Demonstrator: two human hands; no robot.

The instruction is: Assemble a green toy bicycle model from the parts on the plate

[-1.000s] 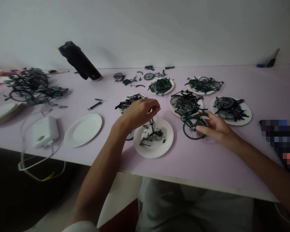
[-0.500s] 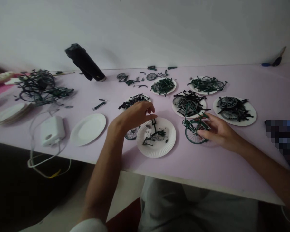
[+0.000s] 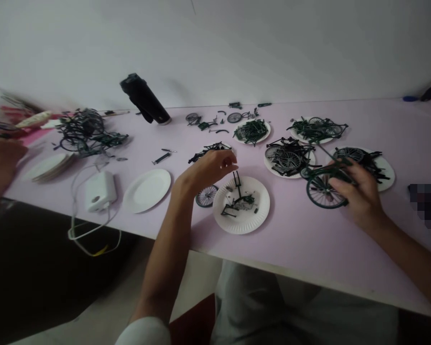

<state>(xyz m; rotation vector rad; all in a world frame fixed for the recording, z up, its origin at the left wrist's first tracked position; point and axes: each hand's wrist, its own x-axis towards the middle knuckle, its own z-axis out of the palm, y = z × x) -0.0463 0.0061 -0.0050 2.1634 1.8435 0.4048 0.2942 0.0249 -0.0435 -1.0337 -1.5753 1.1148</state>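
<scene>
In the head view my right hand (image 3: 361,194) grips a dark green model bicycle (image 3: 325,189), its spoked wheel hanging above the table and a thin bar rising from the frame. My left hand (image 3: 219,165) hovers over the far side of a white paper plate (image 3: 260,218). Its fingers are loosely curled, with the thumb apart from them and nothing visible between. Small dark parts (image 3: 244,201) lie on that plate, among them a forked piece just below my left thumb. A loose spoked wheel (image 3: 206,196) lies left of the plate, partly hidden by my forearm.
Paper plates heaped with bicycle parts (image 3: 289,155) stand behind. Left are a bare plate (image 3: 147,190), a white box with cables (image 3: 100,190), stacked plates (image 3: 50,167), piled model bicycles (image 3: 88,132) and another person's hand (image 3: 2,160). A black bottle (image 3: 145,100) stands near the wall.
My right hand has lifted the model bicycle and carried it right, turning it. My left hand stays above the plate. The view has shifted left, and another person's hand has come in there.
</scene>
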